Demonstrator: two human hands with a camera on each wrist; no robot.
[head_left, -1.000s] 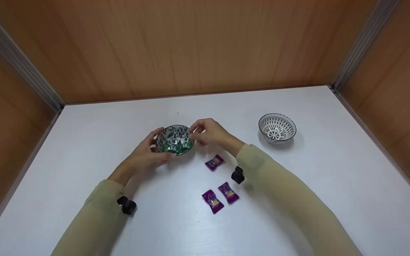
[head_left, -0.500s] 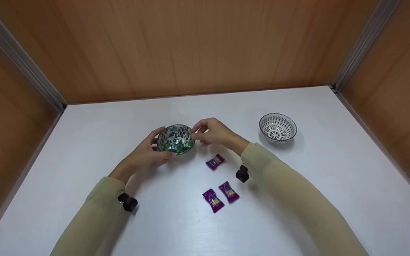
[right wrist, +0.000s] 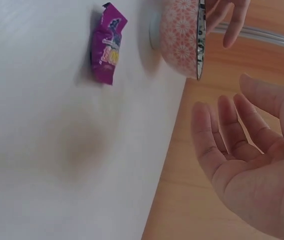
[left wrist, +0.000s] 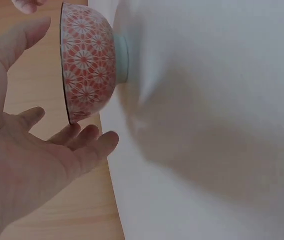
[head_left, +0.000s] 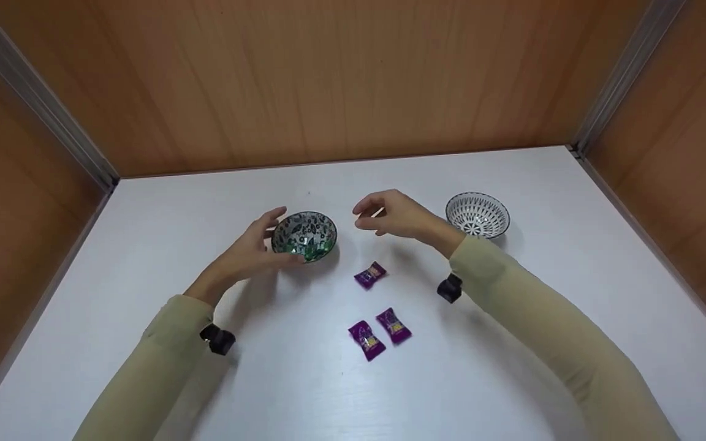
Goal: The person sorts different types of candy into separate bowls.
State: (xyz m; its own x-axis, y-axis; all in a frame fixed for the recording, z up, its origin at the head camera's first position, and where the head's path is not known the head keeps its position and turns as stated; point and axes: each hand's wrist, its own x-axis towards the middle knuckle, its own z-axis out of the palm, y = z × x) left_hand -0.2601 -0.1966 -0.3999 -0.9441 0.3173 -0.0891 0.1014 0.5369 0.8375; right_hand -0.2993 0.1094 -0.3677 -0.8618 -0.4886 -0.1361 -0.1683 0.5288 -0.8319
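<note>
A small bowl (head_left: 305,229) stands upright on the table, dark floral with green patches inside. Its outside (left wrist: 87,62) shows a red and white flower pattern above a pale foot. Around its left side my left hand (head_left: 250,248) is spread, thumb near the front rim and fingertips right at the edge. To the right of the bowl, my right hand (head_left: 396,214) hovers with relaxed, bent fingers and nothing between them. In the right wrist view, a gap separates its fingertips (right wrist: 201,112) from the bowl's rim.
Nearest the bowl lies one purple wrapped candy (head_left: 370,275). Two more, a left candy (head_left: 366,340) and a right candy (head_left: 394,325), lie closer to the front. A black-and-white bowl (head_left: 477,211) stands at the right, partly behind the right forearm. Wooden panels (head_left: 341,79) enclose the table.
My right hand has left the rim of the floral bowl and moved right. My left hand's fingers have loosened and spread at the bowl's side. The candies lie as before.
</note>
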